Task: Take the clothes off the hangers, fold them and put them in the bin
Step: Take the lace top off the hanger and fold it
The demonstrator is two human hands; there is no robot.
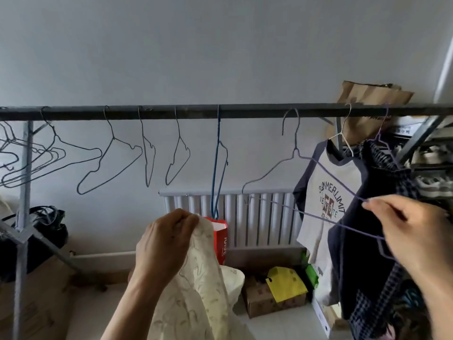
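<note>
Head: cream garment (203, 285) in left hand (166, 244)

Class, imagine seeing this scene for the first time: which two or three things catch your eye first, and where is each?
Front and centre, the left hand grips a cream patterned garment that hangs down toward the floor. To the right, the right hand pinches a corner of a purple wire hanger, its hook up at the dark rail. Empty hangers line the rail's left; a printed T-shirt hangs at the right.
</note>
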